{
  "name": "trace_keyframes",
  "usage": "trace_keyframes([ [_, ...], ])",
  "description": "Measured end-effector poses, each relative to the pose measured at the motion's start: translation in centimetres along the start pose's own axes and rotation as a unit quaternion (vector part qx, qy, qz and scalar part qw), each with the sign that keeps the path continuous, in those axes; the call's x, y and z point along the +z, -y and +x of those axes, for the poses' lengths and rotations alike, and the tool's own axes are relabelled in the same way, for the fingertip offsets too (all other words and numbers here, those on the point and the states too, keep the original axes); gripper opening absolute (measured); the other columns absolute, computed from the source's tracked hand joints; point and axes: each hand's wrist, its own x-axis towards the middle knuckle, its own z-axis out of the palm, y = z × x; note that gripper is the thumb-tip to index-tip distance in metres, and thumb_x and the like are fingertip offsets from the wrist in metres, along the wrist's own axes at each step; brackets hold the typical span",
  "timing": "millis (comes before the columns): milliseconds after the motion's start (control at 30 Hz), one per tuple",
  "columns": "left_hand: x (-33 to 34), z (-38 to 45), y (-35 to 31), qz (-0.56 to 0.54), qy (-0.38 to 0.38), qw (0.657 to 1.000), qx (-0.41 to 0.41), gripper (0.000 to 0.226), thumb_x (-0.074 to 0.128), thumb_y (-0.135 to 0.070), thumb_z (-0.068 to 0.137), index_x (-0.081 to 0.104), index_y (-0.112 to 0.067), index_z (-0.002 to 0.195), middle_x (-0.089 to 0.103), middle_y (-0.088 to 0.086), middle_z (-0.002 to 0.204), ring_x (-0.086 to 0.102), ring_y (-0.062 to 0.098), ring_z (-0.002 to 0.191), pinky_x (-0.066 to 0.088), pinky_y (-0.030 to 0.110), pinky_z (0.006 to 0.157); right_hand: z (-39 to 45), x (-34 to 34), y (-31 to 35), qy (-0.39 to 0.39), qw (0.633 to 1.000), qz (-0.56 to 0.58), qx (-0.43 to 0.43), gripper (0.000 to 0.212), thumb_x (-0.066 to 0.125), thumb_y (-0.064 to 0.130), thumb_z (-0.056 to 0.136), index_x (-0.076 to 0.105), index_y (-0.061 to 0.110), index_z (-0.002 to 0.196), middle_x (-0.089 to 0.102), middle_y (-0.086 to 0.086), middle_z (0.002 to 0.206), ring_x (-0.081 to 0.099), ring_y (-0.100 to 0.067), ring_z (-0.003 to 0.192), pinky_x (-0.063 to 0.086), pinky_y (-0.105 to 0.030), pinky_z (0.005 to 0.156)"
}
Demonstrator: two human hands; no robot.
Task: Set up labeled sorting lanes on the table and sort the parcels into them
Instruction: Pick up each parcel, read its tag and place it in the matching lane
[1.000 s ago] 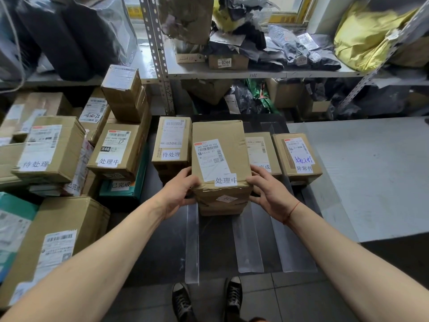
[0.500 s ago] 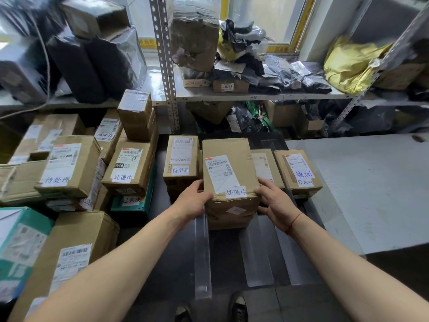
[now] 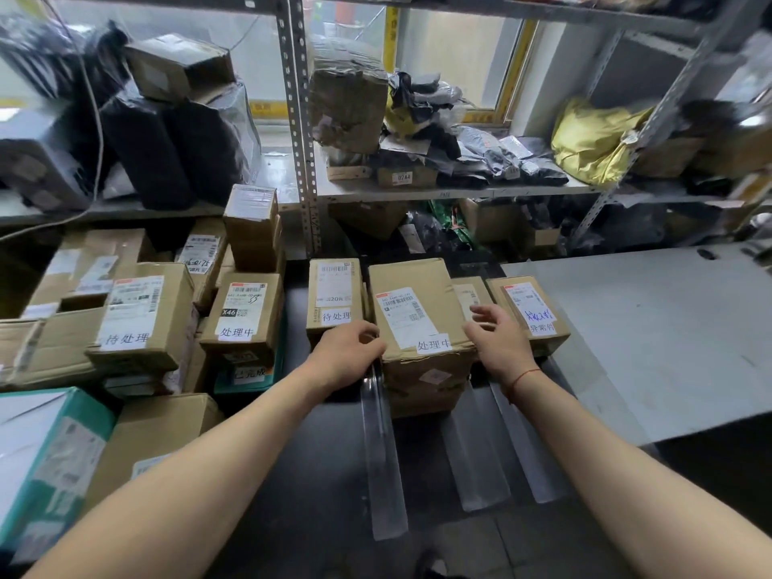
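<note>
Matt brown cardboard parcel (image 3: pixel 417 323) with white paper labels; below it, glossy clear plastic strips (image 3: pixel 382 453) on a dark smooth surface (image 3: pixel 317 474); behind, perforated grey metal shelf post (image 3: pixel 298 119).

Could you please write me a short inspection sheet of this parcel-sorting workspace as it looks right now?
Surface: dark table with three clear plastic lane strips.
Job's things: brown cardboard parcel labelled 处理中 sits between strips, atop another box; 待处理 parcel left, 异常件 parcel right.
Clutter: unsorted cardboard boxes piled left.
Hands: left hand beside the parcel's left edge; right hand open, off it.
Cables: one grey cable, upper left.
Surroundings: metal shelving holding bagged parcels.
</note>
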Motion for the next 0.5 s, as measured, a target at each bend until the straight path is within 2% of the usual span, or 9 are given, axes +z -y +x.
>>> trace_keyframes([
  [67,-1.0,-1.2,-0.6,0.035,-0.026,0.999,0.033,0.033,0.064,-0.04,0.101,0.071,-0.025,0.13,0.07,-0.01,0.123,0.061,0.01,0.113,0.047,0.028,0.095,-0.8,0.4,1.7,-0.011,0.995,-0.066,-0.078,0.031,0.067,0.02,0.098,0.066,0.019,0.129,0.068,0.002,0.118,0.065,-0.017,0.108,0.058,-0.038,0.091],
  [133,-2.1,-2.5,-1.0,0.074,-0.051,0.994,0.06,0.031,0.062,-0.037,0.102,0.072,-0.023,0.129,0.073,-0.006,0.121,0.065,0.012,0.111,0.052,0.032,0.098,-1.5,1.2,3.3,0.006,0.981,-0.123,-0.147,0.03,0.067,0.02,0.099,0.068,0.014,0.128,0.067,0.0,0.119,0.063,-0.017,0.109,0.056,-0.035,0.091],
  [233,-3.9,-4.6,-1.0,0.154,-0.091,0.981,0.075,0.029,0.061,-0.037,0.101,0.073,-0.025,0.124,0.075,-0.002,0.117,0.068,0.018,0.109,0.057,0.041,0.098,-2.4,2.8,5.0,0.06,0.95,-0.198,-0.234,0.028,0.066,0.023,0.1,0.07,0.016,0.127,0.067,0.002,0.114,0.06,-0.012,0.104,0.049,-0.025,0.089],
  [367,-6.4,-8.0,-0.2,0.256,-0.13,0.956,0.068,0.027,0.058,-0.038,0.102,0.07,-0.024,0.123,0.07,-0.001,0.114,0.065,0.016,0.104,0.055,0.035,0.089,-3.2,5.8,6.5,0.129,0.907,-0.275,-0.291,0.021,0.064,0.029,0.1,0.072,0.023,0.118,0.064,0.01,0.105,0.057,-0.008,0.098,0.035,-0.01,0.075],
  [500,-9.0,-11.1,1.7,0.287,-0.167,0.943,0.022,0.028,0.058,-0.037,0.102,0.07,-0.022,0.122,0.07,0.001,0.118,0.064,0.022,0.11,0.054,0.038,0.093,-4.3,9.6,8.6,0.202,0.884,-0.289,-0.307,0.011,0.066,0.031,0.098,0.071,0.028,0.107,0.067,0.007,0.104,0.065,-0.017,0.1,0.051,-0.026,0.083],
])
